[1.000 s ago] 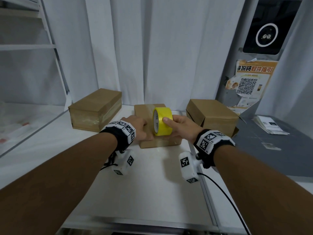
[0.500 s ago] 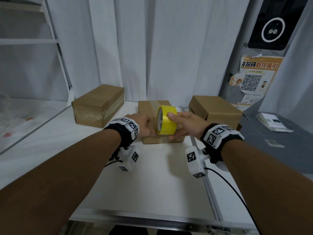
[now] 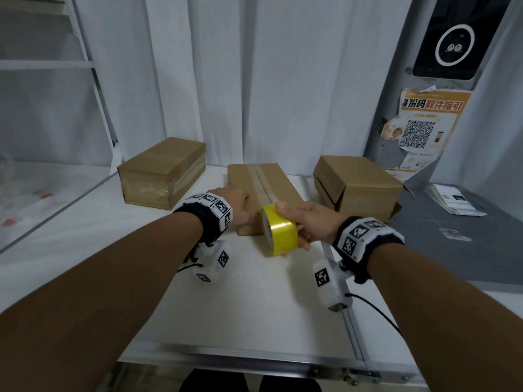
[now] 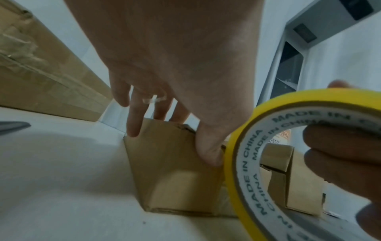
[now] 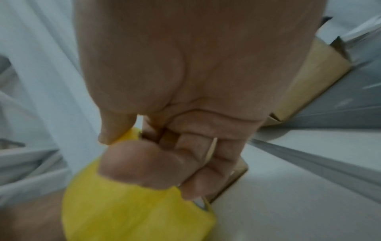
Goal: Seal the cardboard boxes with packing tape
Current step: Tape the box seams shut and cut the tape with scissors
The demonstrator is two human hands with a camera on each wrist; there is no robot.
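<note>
A small cardboard box (image 3: 278, 183) lies lengthwise in the middle of the white table, with a strip of clear tape running along its top seam. My left hand (image 3: 236, 206) rests on the box's near left part, fingers (image 4: 135, 120) spread straight over its top and side. My right hand (image 3: 307, 222) grips a yellow roll of packing tape (image 3: 278, 233) at the box's near end; the thumb lies on top and the fingers (image 5: 185, 163) curl through the core. The roll (image 4: 288, 156) stands on edge just in front of the box's (image 4: 175, 172) near face.
A taped cardboard box (image 3: 161, 172) sits at the back left. Another box (image 3: 358, 186) with a loose side flap stands at the right, by the table's (image 3: 240, 301) metal edge rail. White curtains hang behind. A grey surface with papers (image 3: 455, 199) lies to the right.
My right hand has pulled the yellow roll along the box's top toward me, down past the near edge. The left hand has stayed on the box. The view has tilted slightly.
</note>
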